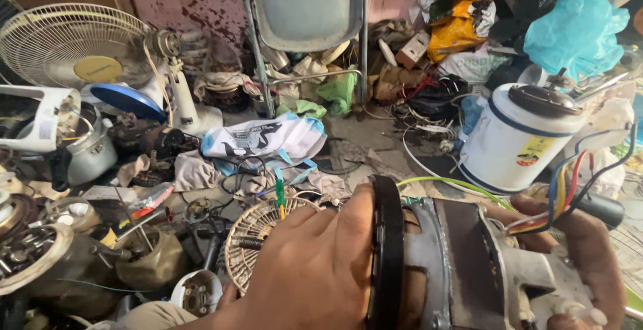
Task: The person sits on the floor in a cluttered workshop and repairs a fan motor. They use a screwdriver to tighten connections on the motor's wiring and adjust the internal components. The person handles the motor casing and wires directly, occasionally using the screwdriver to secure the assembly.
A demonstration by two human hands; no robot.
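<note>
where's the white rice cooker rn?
Head view, right side: the white rice cooker stands on the floor just behind the motor held in both hands, below the blue plastic bag.

- One view only, from a camera worn on the head, so nothing shared with a second view.
- Looks forward and steeply down over a cluttered workshop floor.
- Very near the motor (462,270), which fills the lower right and runs off the bottom edge.
- Left hand (315,270) and right hand (589,256) close under the lens, both cut off at the bottom edge.
- Farther up in the view: a fan (74,48) at upper left, a white pot (519,136) at right, a grey chair back (305,5) at top centre against the wall.
</note>
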